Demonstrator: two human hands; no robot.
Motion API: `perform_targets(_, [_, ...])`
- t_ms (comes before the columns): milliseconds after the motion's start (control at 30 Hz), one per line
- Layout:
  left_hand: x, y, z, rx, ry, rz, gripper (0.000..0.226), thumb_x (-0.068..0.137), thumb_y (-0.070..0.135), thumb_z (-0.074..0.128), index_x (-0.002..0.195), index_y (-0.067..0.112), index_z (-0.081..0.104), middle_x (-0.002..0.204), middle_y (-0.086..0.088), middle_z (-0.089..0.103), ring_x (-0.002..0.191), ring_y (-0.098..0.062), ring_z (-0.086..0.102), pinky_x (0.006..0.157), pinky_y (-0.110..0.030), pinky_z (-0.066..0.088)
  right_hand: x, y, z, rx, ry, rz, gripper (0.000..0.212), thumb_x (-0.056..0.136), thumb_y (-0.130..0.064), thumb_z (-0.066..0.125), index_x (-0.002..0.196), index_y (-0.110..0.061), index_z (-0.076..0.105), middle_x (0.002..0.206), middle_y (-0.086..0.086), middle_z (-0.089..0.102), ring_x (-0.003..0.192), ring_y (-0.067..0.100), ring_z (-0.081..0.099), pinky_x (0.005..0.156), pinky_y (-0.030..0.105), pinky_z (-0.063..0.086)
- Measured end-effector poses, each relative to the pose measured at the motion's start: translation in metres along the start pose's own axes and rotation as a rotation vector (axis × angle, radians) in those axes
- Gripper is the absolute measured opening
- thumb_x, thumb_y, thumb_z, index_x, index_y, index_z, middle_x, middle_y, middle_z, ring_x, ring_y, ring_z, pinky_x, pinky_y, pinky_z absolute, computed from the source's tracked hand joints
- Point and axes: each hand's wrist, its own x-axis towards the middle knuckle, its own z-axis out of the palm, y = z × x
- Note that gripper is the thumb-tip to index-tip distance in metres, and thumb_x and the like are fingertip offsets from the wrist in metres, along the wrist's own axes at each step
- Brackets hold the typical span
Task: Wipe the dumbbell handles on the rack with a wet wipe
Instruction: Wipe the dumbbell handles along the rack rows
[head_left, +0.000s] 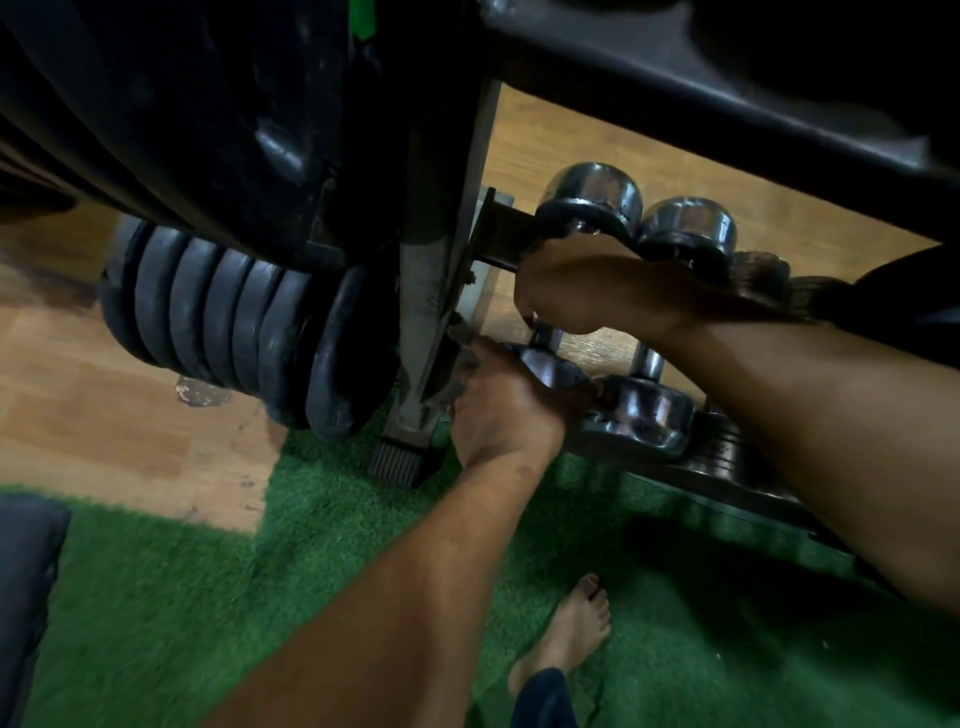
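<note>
Green turf (171, 587) and wood-look floor (93, 410) lie under a dark dumbbell rack (691, 88), its upper shelf cut off at the frame top. Reaching into the bottom tier, the left hand (501, 415) curls around the end of the first chrome dumbbell (550, 366). Just above, the right hand (582, 291) closes over its handle; any wipe is hidden inside the fist. Black plates (244, 332) stack left of both hands. No writing is legible.
</note>
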Motion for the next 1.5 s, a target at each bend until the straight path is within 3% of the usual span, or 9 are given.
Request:
perform_targets(100, [0.001,-0.001,0.002,0.004,0.000,-0.013,0.115,0.057,0.071,0.087,0.142,0.013,0.036,0.132,-0.011,0.061,0.114,-0.035,0.064,0.089,-0.044,0.055,0.002,0.001,0.000,0.054,-0.049,-0.032,0.035,0.084,0.001,0.052,0.103,-0.018,0.075,0.107,0.008,0.071,0.085,0.030,0.068,0.065,0.032,0.055])
perform_targets(367, [0.003,-0.001,0.003,0.001,0.001,-0.022,0.114,0.054,0.071,0.087,0.141,0.015,0.038,0.133,-0.011,0.059,0.116,-0.036,0.063,0.090,-0.046,0.055,-0.002,-0.015,-0.009,0.037,-0.196,-0.141,0.016,0.079,-0.002,0.062,0.082,-0.017,0.066,0.079,0.002,0.061,0.075,0.027,0.058,0.066,0.033,0.049])
perform_targets(567, [0.000,-0.002,0.000,-0.035,0.000,0.010,0.113,0.054,0.074,0.086,0.138,0.014,0.040,0.127,-0.007,0.063,0.110,-0.033,0.065,0.087,-0.042,0.056,-0.012,-0.004,-0.003,0.192,-0.140,-0.312,0.024,0.093,-0.010,0.055,0.104,-0.018,0.074,0.105,0.000,0.073,0.092,0.023,0.067,0.080,0.033,0.052])
perform_targets(667, [0.000,-0.002,-0.001,-0.044,0.001,0.019,0.116,0.053,0.074,0.086,0.140,0.012,0.039,0.129,-0.008,0.062,0.112,-0.034,0.064,0.087,-0.042,0.055,-0.030,0.006,0.001,0.492,-0.083,-0.274,0.026,0.098,-0.012,0.057,0.115,-0.020,0.074,0.117,-0.008,0.071,0.106,0.009,0.062,0.093,0.020,0.045])
perform_targets(767, [-0.001,-0.002,-0.001,-0.036,0.001,0.022,0.123,0.055,0.073,0.086,0.147,0.010,0.033,0.136,-0.012,0.058,0.118,-0.036,0.061,0.090,-0.043,0.054,-0.042,0.021,0.012,0.643,-0.026,-0.240,0.030,0.095,-0.008,0.058,0.114,-0.024,0.074,0.111,-0.015,0.068,0.102,-0.004,0.056,0.083,0.000,0.035])
perform_targets(967, [-0.001,0.000,-0.001,-0.039,0.005,0.005,0.121,0.055,0.071,0.087,0.146,0.011,0.034,0.135,-0.011,0.060,0.117,-0.036,0.063,0.091,-0.044,0.055,-0.047,0.036,0.026,0.849,-0.075,-0.177,0.029,0.087,-0.001,0.069,0.103,-0.024,0.076,0.103,-0.007,0.073,0.094,0.000,0.063,0.090,0.023,0.045])
perform_targets(1100, [-0.001,0.001,-0.001,-0.006,0.022,0.006,0.122,0.053,0.074,0.086,0.144,0.009,0.037,0.134,-0.012,0.059,0.117,-0.036,0.062,0.088,-0.040,0.053,-0.046,0.039,0.033,0.911,-0.136,-0.089,0.035,0.077,0.002,0.068,0.079,-0.032,0.076,0.088,0.018,0.075,0.089,0.041,0.068,0.085,0.052,0.055])
perform_targets(1300, [-0.001,0.001,-0.002,0.007,0.026,-0.005,0.114,0.053,0.074,0.085,0.137,0.010,0.042,0.127,-0.011,0.063,0.111,-0.036,0.065,0.084,-0.042,0.055,-0.046,0.029,0.056,1.005,-0.220,0.073,0.009,0.081,-0.002,0.068,0.088,0.002,0.073,0.088,0.025,0.070,0.074,0.024,0.058,0.069,0.037,0.045])
perform_targets(1500, [-0.002,0.001,-0.003,0.018,0.020,-0.015,0.110,0.055,0.072,0.086,0.135,0.012,0.041,0.127,-0.011,0.062,0.110,-0.036,0.064,0.083,-0.041,0.054,-0.040,0.027,0.067,1.410,-0.241,0.282,0.025,0.088,0.014,0.047,0.101,0.007,0.067,0.097,0.023,0.069,0.085,0.030,0.068,0.080,0.042,0.055])
